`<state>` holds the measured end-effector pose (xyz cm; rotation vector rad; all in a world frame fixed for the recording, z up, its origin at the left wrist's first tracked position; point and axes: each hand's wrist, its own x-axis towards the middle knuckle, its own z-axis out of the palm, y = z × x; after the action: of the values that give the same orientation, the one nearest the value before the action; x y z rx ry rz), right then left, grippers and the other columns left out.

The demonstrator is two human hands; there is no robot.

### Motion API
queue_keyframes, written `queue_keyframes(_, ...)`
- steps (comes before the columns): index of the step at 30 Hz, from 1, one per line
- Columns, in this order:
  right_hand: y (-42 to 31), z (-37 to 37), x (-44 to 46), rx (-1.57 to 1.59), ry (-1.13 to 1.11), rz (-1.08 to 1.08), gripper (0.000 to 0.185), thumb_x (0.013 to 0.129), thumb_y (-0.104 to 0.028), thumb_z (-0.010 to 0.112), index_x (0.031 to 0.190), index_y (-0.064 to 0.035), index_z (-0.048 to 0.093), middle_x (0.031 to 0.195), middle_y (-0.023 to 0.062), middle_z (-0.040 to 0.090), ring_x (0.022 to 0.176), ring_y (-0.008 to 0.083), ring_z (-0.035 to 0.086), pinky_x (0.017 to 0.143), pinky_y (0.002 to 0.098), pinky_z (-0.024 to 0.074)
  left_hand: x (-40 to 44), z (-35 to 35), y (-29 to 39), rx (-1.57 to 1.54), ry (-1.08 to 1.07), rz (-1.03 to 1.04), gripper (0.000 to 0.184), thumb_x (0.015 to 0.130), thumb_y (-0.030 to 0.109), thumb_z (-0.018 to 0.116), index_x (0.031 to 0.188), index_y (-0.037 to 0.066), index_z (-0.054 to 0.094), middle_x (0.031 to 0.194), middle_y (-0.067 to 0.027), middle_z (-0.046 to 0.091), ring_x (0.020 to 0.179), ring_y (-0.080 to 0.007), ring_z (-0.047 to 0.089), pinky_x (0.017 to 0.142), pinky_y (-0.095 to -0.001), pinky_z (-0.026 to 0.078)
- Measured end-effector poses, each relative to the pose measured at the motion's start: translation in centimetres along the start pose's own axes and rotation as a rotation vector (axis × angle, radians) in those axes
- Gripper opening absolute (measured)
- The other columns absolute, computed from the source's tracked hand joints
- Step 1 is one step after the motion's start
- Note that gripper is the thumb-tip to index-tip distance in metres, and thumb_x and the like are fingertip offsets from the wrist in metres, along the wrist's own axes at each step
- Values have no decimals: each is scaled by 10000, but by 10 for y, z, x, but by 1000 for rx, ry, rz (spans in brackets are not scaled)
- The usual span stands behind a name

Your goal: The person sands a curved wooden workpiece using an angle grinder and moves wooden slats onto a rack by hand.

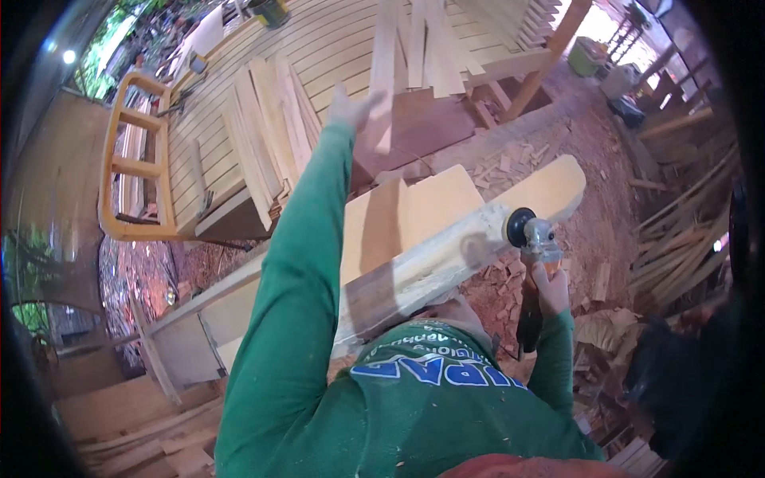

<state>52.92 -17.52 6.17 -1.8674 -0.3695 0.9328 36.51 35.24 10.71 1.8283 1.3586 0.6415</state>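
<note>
My left hand [351,107] is stretched far forward over the boards, its fingers apart and a little blurred, with nothing visible in it. Close beside it on the right lies a long pale board [382,72]. My right hand [551,288] is wrapped round an angle grinder [542,243] with a round black disc [519,226]. That disc is at the right part of a long greyish wooden piece [430,259], which lies across in front of my body. Behind this piece is a smooth, pale orange wooden panel [446,195].
A slatted wooden surface [319,40] holds stacks of thin boards [267,119]. An orange wooden frame [163,163] stands at the left. Wood scraps [510,163] litter the reddish ground, and long offcuts [685,231] are piled at the right. A green container [587,56] sits at the back right.
</note>
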Motion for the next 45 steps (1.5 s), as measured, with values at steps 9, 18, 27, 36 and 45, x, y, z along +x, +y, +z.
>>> queue_keyframes(9,5,27,-7,17,135,-191,536,979,-517,730,1161,-19,651,860,30,670,681,139,643,617,316,551,30,-33,-158,805,152,-400,724,833,470,772,1438,120,580,1468,-171,526,1355,-395,556,1077,-551,506)
queue_keyframes(18,-12,45,11,34,4,-90,518,977,-483,733,1129,4,651,869,65,689,702,158,669,625,317,559,34,-76,-188,599,-104,-599,658,715,206,831,1299,-29,635,1408,-257,623,1332,-346,621,1108,-411,522)
queue_keyframes(27,-15,53,-4,-96,21,-99,646,908,-520,781,1162,67,688,1074,157,736,1014,217,686,905,394,532,-11,-108,-227,-377,-164,-656,287,758,323,745,871,62,704,759,-62,639,559,-205,584,519,-384,509)
queue_keyframes(36,-14,56,-27,-45,-90,-190,505,985,-447,734,1200,10,705,1100,81,737,988,155,671,889,343,530,-243,-136,-234,-145,73,-29,506,820,196,798,1263,55,600,883,-71,674,725,-201,670,678,-367,582)
queue_keyframes(45,-42,79,-91,-38,-162,-139,412,1031,-385,685,1194,-7,707,1004,2,703,868,82,620,774,295,510,-417,-190,-221,295,-234,237,702,778,407,873,1347,68,638,1101,-188,737,979,-348,745,847,-441,596)
